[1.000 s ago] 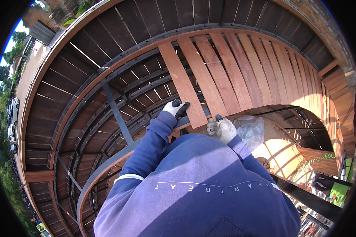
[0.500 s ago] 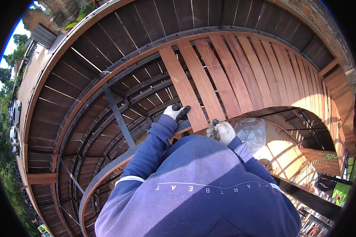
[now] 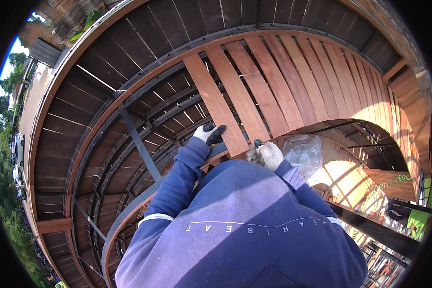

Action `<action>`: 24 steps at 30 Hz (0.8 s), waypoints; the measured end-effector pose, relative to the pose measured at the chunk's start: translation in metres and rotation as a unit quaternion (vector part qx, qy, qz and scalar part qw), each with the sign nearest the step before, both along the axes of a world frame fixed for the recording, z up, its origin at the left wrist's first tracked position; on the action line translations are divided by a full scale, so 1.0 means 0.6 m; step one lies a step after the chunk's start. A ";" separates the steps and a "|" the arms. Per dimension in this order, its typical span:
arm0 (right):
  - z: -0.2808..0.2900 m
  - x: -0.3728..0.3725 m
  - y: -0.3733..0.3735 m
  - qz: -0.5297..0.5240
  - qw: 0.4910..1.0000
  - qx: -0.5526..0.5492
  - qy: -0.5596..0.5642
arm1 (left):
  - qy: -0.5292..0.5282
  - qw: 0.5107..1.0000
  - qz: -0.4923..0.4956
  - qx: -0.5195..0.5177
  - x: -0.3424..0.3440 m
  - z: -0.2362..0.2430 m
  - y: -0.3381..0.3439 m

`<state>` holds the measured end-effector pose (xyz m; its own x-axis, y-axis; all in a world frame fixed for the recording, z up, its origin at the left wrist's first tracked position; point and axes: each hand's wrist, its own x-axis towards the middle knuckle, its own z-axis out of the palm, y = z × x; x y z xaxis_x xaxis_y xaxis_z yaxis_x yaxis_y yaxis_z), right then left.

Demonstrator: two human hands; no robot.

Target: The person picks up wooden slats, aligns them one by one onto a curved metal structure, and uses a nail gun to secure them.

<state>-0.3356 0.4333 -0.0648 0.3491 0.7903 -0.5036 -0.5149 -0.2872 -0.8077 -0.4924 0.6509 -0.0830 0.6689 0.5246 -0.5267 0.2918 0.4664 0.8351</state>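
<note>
A reddish-brown wooden plank is the leftmost of a row laid across a curved frame. My left hand, in a white glove with black fingertips, is closed on its left edge near the near end, thumb at the top edge. At the near end of the neighbouring second plank is my gloved right hand. Its thumb rests against that plank's end and its other fingers are curled close to the corner of the first plank. Whatever lies within those curled fingers is hidden.
More planks continue in an arc to the right. Left of them, dark curved frame bars show over open gaps, with a lower level of boards beneath. A clear plastic bag sits beside my right forearm. A dark beam crosses at lower right.
The whole view has shifted slightly, so the planks appear a little further up and left. Both hands keep about the same places on the planks.
</note>
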 end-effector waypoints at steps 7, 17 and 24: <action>0.007 0.001 0.005 -0.006 0.998 -0.020 0.058 | -0.002 1.000 -0.018 0.009 -0.001 0.008 -0.004; -0.010 -0.003 0.004 -0.023 0.998 -0.017 0.056 | -0.033 0.999 -0.038 0.020 0.001 -0.001 -0.004; -0.022 -0.004 0.001 -0.037 0.998 -0.005 0.054 | -0.030 0.999 -0.032 0.019 0.006 0.006 -0.004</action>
<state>-0.3380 0.4342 -0.0779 0.3487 0.7596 -0.5491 -0.6193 -0.2530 -0.7433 -0.4887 0.6486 -0.0792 0.7312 0.4980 -0.4662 0.2699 0.4164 0.8682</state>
